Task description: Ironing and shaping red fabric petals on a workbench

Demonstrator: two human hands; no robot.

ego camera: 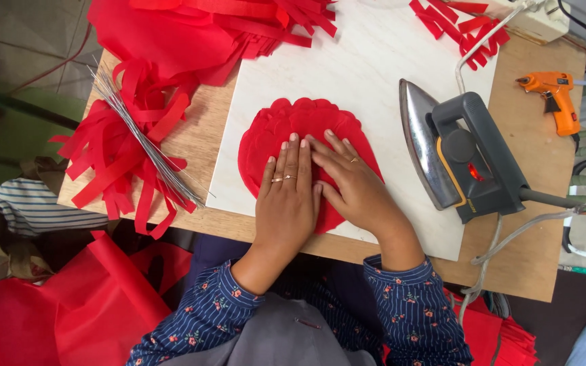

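Both hands lie flat, palms down, on a red scalloped fabric piece (286, 129) that rests on a white board (367, 74) laid over the wooden counter (544, 224). The left hand (286, 196) presses the near middle of the fabric piece with its fingers stretched out and close together, two rings on one finger; its grip is open and closes on nothing. The right hand (350, 183) lies just beside it, touching it at the fingers, angled toward the left hand, fingers spread and flat, a ring on one finger; its grip is likewise open and flat on the cloth. The fabric piece sits at the near left part of the white board, its rounded, lobed edge pointing away from the person. To the right of the fabric piece, on the same board, a grey electric iron (459, 156) lies tipped on its side, soleplate facing the fabric. Farther right of the iron lies an orange glue gun (554, 95). Left of the fabric piece, off the board, a bundle of thin metal wires (140, 139) lies across loose red fabric strips (113, 169).
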